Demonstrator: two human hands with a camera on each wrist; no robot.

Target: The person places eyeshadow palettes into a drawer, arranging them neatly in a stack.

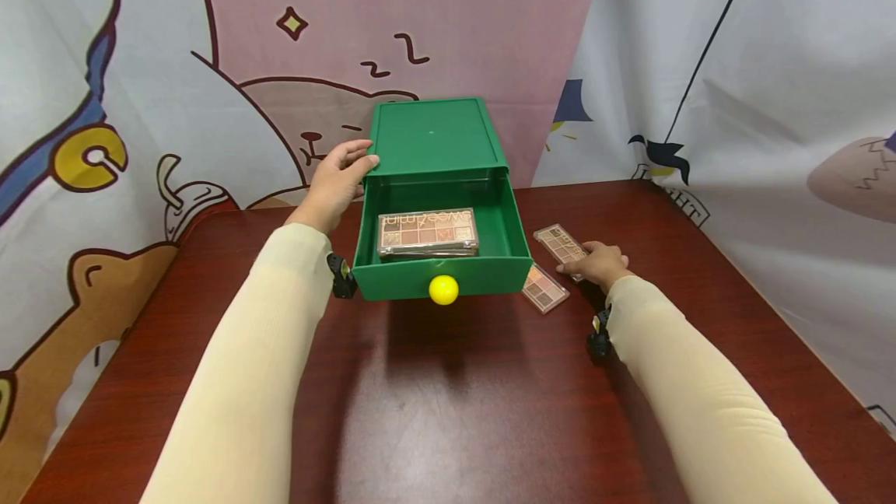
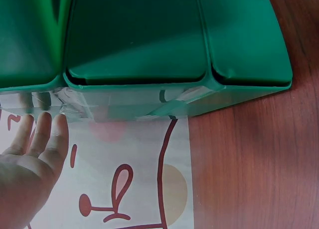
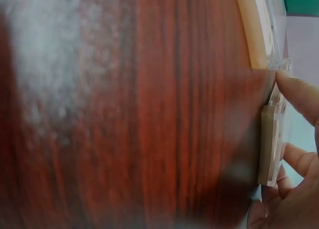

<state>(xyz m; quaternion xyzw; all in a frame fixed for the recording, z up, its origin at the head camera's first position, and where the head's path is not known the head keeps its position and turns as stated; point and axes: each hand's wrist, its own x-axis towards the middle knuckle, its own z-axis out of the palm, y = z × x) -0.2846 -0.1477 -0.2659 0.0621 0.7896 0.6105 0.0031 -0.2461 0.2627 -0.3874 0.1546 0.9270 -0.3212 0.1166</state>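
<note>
A green drawer box (image 1: 434, 134) stands at the back of the table with its top drawer (image 1: 392, 282) pulled out, a yellow ball knob on the front. Stacked eyeshadow palettes (image 1: 427, 230) lie inside that drawer. My left hand (image 1: 338, 183) touches the box's upper left edge; in the left wrist view its fingers (image 2: 42, 134) are extended against the side. To the right of the box, my right hand (image 1: 600, 264) pinches an eyeshadow palette (image 1: 558, 241) between thumb and fingers at its near end. Another palette (image 1: 546, 291) lies beside it, partly hidden by the drawer.
The dark red-brown table (image 1: 448, 426) stretches in front of the box. A printed cloth (image 1: 490, 22) hangs behind and along both sides. The pulled-out drawer overhangs the table and casts a shadow below.
</note>
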